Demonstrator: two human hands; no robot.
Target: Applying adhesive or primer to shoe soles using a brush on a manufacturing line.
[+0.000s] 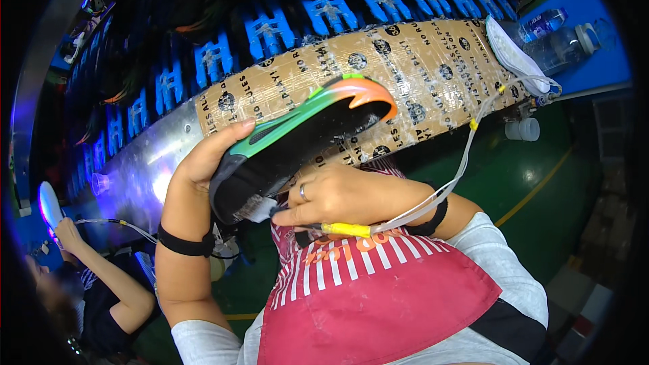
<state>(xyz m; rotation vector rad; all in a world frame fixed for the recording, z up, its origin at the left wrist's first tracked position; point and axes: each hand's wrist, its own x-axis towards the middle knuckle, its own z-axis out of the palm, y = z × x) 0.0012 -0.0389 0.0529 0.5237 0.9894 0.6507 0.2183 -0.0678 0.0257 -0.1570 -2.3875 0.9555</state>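
Observation:
My left hand (211, 157) grips a shoe sole (297, 132) along its side, thumb on the rim. The sole has a green and orange sidewall and a black inner face, which is turned toward me. In my right hand (331, 192), fingers closed, is a brush (259, 209) with pale bristles. Its bristles touch the black face near the end closest to my left wrist. Yellow tape (346, 230) wraps the line behind the brush, and thin clear tubing (454, 177) runs from there past my right forearm.
A bench covered with printed cardboard (405, 54) lies ahead, with blue H-shaped holders (268, 32) beyond. At right are a white sole-shaped piece (515, 57), plastic bottles (558, 47) and a white cup (522, 130). At left, a co-worker's hand (66, 235) holds a pale sole (50, 204).

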